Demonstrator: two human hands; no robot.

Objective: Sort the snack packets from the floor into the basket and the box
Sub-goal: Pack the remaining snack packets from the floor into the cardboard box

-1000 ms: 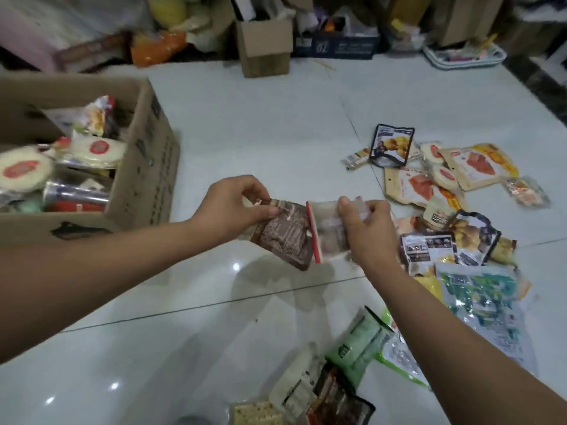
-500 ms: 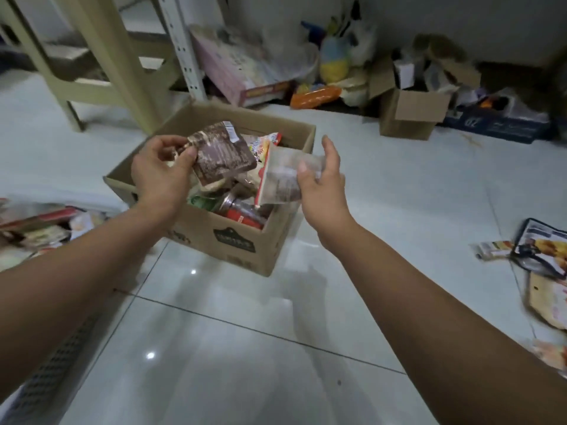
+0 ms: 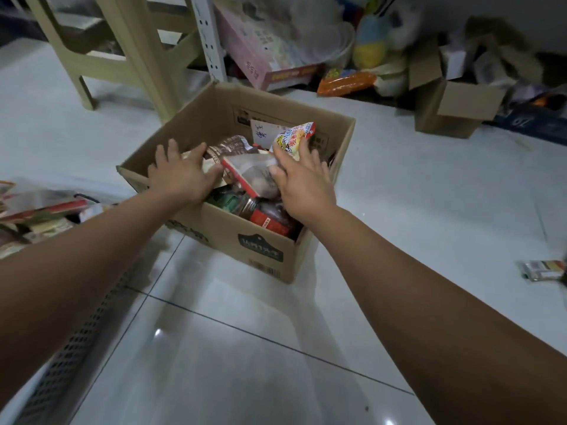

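Moved: both hands now down in box point(image 3: 233, 240), packets released.
Left hand point(image 3: 181, 176): spread flat, brown packet point(image 3: 233, 147) beyond fingertips.
Right hand point(image 3: 302, 182): spread, clear red-edged packet point(image 3: 251, 173) beside thumb.

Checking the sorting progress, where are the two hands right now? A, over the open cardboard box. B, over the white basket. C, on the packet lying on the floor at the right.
A: the left hand and right hand are both spread flat on packets inside the box, not at the basket.
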